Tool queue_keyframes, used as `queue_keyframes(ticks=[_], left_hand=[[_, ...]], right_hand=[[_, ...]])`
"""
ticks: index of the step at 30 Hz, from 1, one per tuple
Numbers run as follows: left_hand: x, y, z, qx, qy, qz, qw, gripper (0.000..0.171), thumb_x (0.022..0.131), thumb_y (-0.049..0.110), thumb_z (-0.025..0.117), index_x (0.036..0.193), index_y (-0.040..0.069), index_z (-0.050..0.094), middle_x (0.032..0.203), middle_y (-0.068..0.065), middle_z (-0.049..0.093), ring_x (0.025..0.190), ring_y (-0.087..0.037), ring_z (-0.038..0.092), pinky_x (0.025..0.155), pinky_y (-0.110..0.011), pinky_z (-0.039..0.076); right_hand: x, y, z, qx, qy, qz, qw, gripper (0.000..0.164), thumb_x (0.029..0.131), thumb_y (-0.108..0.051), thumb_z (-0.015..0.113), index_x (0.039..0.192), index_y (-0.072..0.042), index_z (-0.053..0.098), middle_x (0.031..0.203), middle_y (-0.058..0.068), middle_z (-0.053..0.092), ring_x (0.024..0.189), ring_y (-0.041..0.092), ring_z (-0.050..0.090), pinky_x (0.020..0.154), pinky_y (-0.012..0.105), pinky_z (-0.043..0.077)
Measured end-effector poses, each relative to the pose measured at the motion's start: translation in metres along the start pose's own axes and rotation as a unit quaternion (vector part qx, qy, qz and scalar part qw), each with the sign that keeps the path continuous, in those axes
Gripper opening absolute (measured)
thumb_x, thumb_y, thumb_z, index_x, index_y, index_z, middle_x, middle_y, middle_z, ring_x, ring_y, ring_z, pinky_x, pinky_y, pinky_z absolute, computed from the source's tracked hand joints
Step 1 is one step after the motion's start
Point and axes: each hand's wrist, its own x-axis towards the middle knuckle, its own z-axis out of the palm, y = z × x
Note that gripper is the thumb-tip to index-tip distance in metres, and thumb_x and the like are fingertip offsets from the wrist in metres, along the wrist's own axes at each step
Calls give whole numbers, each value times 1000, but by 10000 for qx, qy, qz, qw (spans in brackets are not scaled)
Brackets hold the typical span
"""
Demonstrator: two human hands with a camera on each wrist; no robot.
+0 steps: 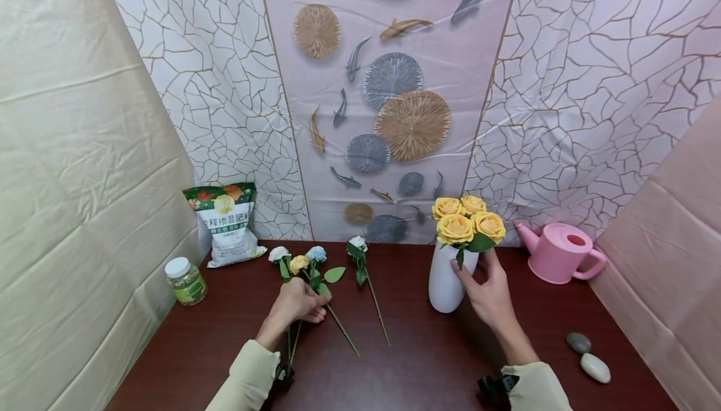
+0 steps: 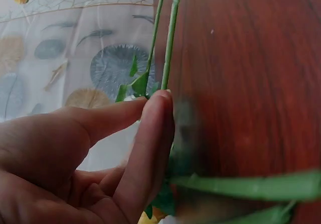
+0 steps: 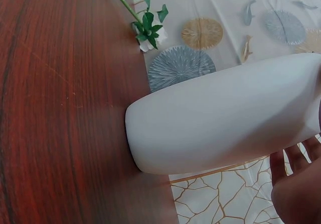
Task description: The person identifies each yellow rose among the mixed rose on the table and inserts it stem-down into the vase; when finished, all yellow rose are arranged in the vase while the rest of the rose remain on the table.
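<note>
My left hand [image 1: 298, 301] is over a group of artificial roses lying on the left half of the table. Its thumb and a finger pinch a green rose stem [image 2: 171, 38]. White [image 1: 278, 253], yellow [image 1: 299, 264] and blue [image 1: 317, 254] blooms show just beyond the knuckles; which bloom belongs to the pinched stem I cannot tell. Around the upper part of a white vase [image 1: 445, 283] curls my right hand [image 1: 491, 292], thumb in front and fingers behind. The vase stands upright, holding several yellow roses [image 1: 455, 229].
A single white rose [image 1: 357, 245] lies between the hands. At the left stand a fertilizer bag [image 1: 232, 229] and a white-lidded jar [image 1: 188, 284]. To the right are a pink watering can [image 1: 557, 254], a grey stone [image 1: 578, 343] and a white stone [image 1: 595, 368]. A patterned cloth hangs behind.
</note>
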Motion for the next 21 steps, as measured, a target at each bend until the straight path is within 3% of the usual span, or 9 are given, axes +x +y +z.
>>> queue_keyframes(ticks=[4,9,15,21], left_hand=[[2,-3,6,-42,46,101,9999,28,92,24,76,82,-2,76,66,-11,74,56,-18,73,59,-37,63],[4,-9,9,-506,107,129,9986,22,92,17,74,86,-4,76,67,-13,74,60,-21,74,60,-36,63],[6,-15,5,-1146,185,180,9931,19,91,11,72,96,-7,75,75,-16,76,68,-25,76,66,-36,64],[0,-12,-4,-1638,276,142,9860,22,95,12,69,105,-6,72,86,-18,77,78,-27,77,76,-40,63]], right_hand=[[0,1,0,13,3,3,10000,70,93,-18,74,152,-33,40,150,2,49,126,3,50,102,10,40],[1,4,1,-39,-37,37,10000,70,93,-19,74,153,-32,39,151,2,48,126,1,49,103,11,40],[1,4,0,-63,-20,18,10000,71,93,-19,74,153,-32,38,151,1,48,125,0,50,101,11,41],[1,4,0,-67,-17,10,10000,71,93,-19,74,153,-32,38,151,1,48,126,0,49,102,11,41]])
